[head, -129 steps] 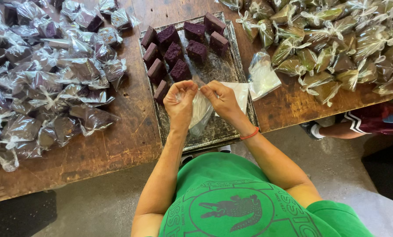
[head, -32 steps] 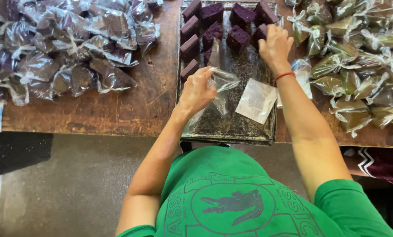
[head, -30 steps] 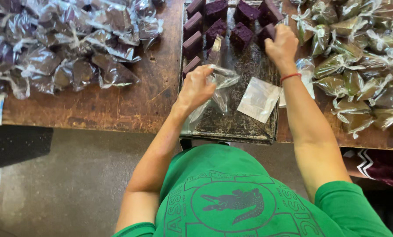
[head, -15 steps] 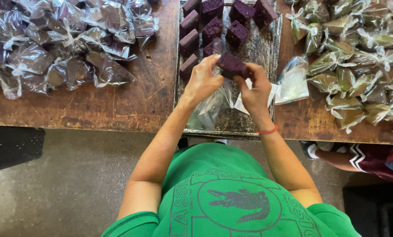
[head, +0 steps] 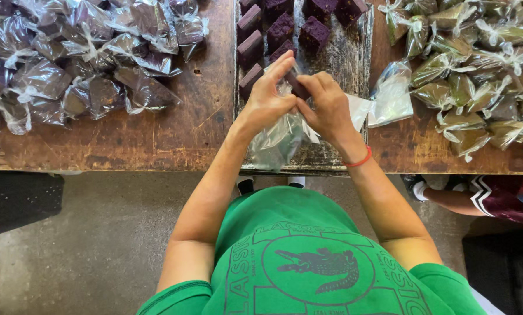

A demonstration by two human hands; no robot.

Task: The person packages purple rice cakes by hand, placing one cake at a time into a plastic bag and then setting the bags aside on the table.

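I hold a clear plastic bag [head: 282, 137] over the metal tray [head: 355, 64]. The bag is long and hangs down from my fingers toward my belly, with its open mouth up at my hands and its closed end low by the near edge of the tray. A dark purple block [head: 298, 86] sits right at the mouth, between my two hands.

My left hand [head: 268, 96] pinches the rim of the bag, with the pointing finger stuck out straight toward the far side of the tray. My right hand [head: 330, 105] is curled and pinches the purple block, pushing it at the bag's mouth. Both wrists bend in so my hands meet in the middle. A red band [head: 359, 160] is on my right wrist.

A moment ago the block was out in the open on top of my fingers; now it is low between my hands and mostly hidden. A bit before that, my right hand was far out, reaching to the blocks on the tray.

More purple blocks [head: 281, 28] lie in rows on the tray. Bagged purple blocks [head: 86, 52] are piled on the wooden table [head: 174, 128] to my left. Bagged green ones [head: 477, 64] are piled to my right.
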